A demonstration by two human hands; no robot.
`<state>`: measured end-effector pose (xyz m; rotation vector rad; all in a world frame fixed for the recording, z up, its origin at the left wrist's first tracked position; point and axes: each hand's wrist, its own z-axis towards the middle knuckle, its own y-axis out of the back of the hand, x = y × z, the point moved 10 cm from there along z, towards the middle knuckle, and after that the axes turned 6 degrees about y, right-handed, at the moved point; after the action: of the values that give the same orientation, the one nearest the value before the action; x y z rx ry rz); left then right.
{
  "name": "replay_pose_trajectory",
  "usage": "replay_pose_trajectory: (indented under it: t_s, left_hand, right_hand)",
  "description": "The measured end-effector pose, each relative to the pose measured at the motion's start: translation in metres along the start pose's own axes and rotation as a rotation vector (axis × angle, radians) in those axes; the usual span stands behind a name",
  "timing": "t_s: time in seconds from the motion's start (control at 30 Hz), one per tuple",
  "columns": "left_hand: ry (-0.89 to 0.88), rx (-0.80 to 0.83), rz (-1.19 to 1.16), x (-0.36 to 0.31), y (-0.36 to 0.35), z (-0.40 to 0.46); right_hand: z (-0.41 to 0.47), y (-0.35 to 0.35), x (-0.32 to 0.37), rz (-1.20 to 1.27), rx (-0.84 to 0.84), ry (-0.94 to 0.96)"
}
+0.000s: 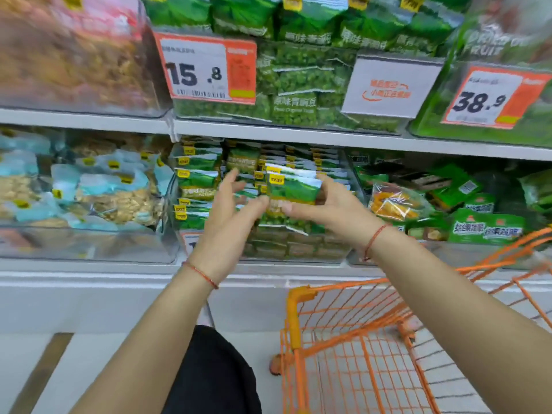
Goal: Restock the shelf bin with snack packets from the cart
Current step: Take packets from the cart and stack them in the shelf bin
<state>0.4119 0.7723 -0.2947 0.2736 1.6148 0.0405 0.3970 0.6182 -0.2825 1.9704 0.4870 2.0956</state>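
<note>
A small stack of green pea snack packets [294, 189] is held upright over the clear shelf bin [298, 249] on the middle shelf. My right hand [331, 209] grips the stack from its right side, thumb across the front. My left hand [231, 210] is at the stack's left edge, thumb touching it and fingers spread loosely. Rows of the same green packets [194, 177] fill the bin behind and to the left. The orange wire cart [358, 339] stands at lower right; its visible part holds no packets.
Clear bins of nut packets in pale blue wrappers [113, 189] sit to the left, other green and orange snacks [394, 201] to the right. The upper shelf carries more green packets and price tags [206, 67]. My black-clad leg [215, 375] is below the shelf.
</note>
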Motion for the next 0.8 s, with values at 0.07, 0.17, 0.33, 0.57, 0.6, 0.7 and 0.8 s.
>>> replay_pose_trajectory:
  t_s: [0.07, 0.17, 0.33, 0.57, 0.6, 0.7, 0.8]
  left_hand:
    - [-0.169, -0.233, 0.31, -0.004, 0.048, -0.003]
    - [-0.216, -0.364, 0.64, 0.007, 0.079, 0.01]
    - [-0.204, -0.336, 0.783, 0.032, 0.078, 0.034]
    - [-0.242, -0.392, 0.781, 0.046, 0.077, 0.041]
    - [-0.246, -0.399, 0.772, 0.046, 0.078, 0.04]
    - [-0.255, -0.422, 0.758, 0.047, 0.077, 0.038]
    - [-0.252, -0.429, 0.76, 0.05, 0.077, 0.039]
  right_hand:
    - [0.028, -0.004, 0.005, -0.063, -0.003, -0.015]
    - [0.067, -0.012, 0.001, -0.165, -0.024, -0.048]
    - [0.103, -0.035, -0.001, -0.334, -0.029, -0.085]
    - [0.123, -0.046, 0.0, -0.488, -0.033, -0.02]
    - [0.125, -0.046, -0.002, -0.506, -0.025, -0.024]
    - [0.128, -0.046, -0.007, -0.507, -0.018, -0.056]
    - [0.133, -0.045, -0.011, -0.494, -0.006, -0.096]
